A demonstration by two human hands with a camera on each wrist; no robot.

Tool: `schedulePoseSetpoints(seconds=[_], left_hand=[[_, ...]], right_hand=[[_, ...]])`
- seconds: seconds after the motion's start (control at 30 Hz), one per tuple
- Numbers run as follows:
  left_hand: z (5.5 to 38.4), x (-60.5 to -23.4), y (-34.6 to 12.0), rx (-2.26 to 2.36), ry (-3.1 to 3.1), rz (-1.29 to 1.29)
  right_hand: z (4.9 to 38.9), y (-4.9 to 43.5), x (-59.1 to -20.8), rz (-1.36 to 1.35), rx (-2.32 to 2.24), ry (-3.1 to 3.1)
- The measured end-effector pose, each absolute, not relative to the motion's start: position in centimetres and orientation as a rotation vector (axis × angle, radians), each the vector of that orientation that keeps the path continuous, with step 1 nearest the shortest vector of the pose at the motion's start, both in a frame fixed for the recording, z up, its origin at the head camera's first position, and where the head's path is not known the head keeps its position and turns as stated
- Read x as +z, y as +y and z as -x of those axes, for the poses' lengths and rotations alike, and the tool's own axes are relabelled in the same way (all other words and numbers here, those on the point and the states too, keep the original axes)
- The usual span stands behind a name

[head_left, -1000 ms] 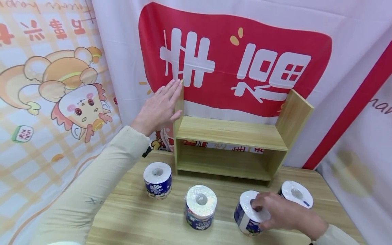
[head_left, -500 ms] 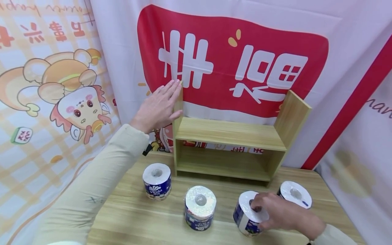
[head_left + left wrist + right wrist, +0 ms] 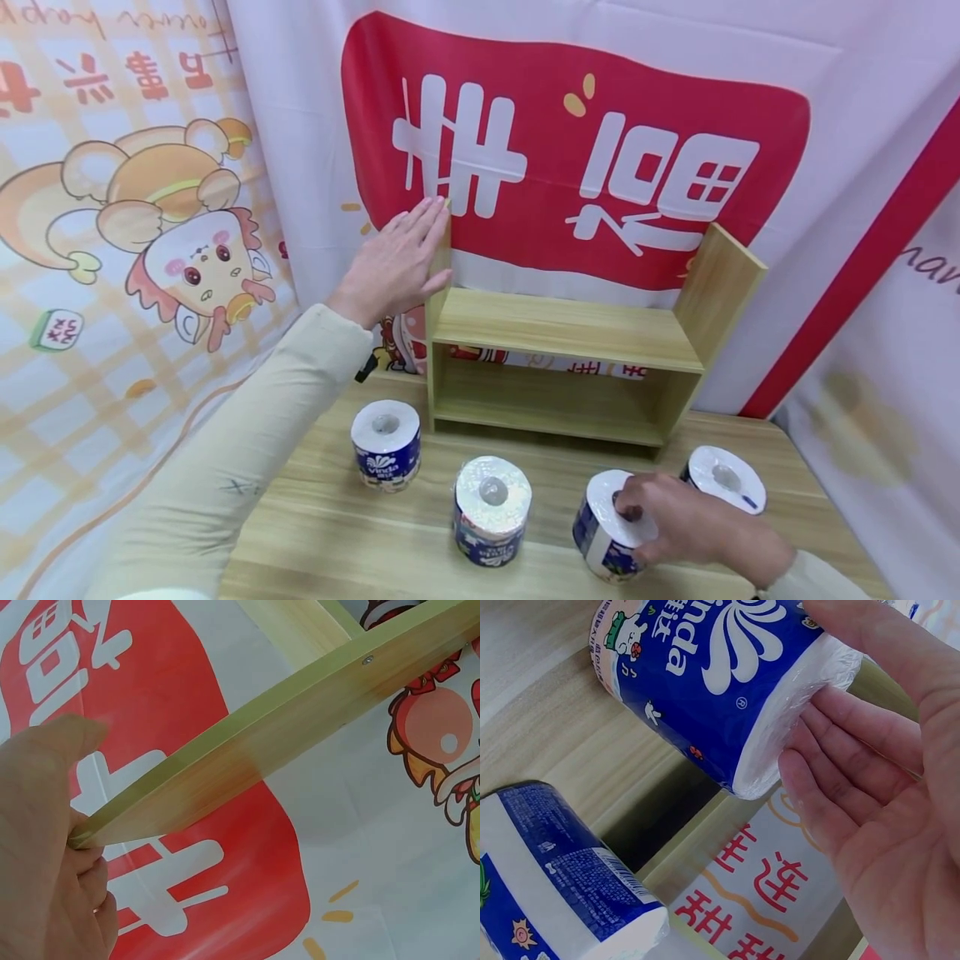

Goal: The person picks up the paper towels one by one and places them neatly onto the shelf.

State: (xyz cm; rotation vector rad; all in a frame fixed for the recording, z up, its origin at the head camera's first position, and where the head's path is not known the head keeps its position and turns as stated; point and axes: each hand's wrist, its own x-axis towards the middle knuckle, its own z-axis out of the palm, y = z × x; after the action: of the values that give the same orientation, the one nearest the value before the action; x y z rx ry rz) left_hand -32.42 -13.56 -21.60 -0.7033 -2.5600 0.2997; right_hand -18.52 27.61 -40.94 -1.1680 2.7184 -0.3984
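Observation:
My left hand (image 3: 397, 258) rests with straight fingers on the upper end of the left side panel (image 3: 441, 308) of a wooden two-tier shelf (image 3: 566, 325). The left wrist view shows that panel's end (image 3: 225, 742) between thumb and fingers. My right hand (image 3: 682, 521) grips a blue-and-white toilet roll (image 3: 600, 542) at its top, fingertips at the core hole and thumb on the side. Close up in the right wrist view, the wrapped roll (image 3: 720, 682) shows its printed side, and the fingers lie against its white end.
Other toilet rolls stand on the wooden table (image 3: 337, 533): one at the left (image 3: 386, 446), one in the middle (image 3: 491, 512) and one at the far right (image 3: 726, 477), partly behind my right hand. A printed cloth (image 3: 577, 150) hangs behind the shelf.

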Motion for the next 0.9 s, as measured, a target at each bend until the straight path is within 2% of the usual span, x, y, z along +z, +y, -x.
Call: schedulePoseSetpoints(seconds=[0.53,0.77,0.9], left_hand=[[32.6,-22.2,-13.6,0.191,-2.555,0.704],[32.5,-22.3,-13.5,0.153,-2.576,0.703],[32.4,-22.3,-13.5,0.147,-2.584,0.698]], right_hand=[[19.1,27.8,-41.6,1.238,-0.479,2.731],[19.1,27.9,-42.3,1.399,-0.521,2.767],[19.1,27.9,-42.2,1.338,-0.538,2.750]])
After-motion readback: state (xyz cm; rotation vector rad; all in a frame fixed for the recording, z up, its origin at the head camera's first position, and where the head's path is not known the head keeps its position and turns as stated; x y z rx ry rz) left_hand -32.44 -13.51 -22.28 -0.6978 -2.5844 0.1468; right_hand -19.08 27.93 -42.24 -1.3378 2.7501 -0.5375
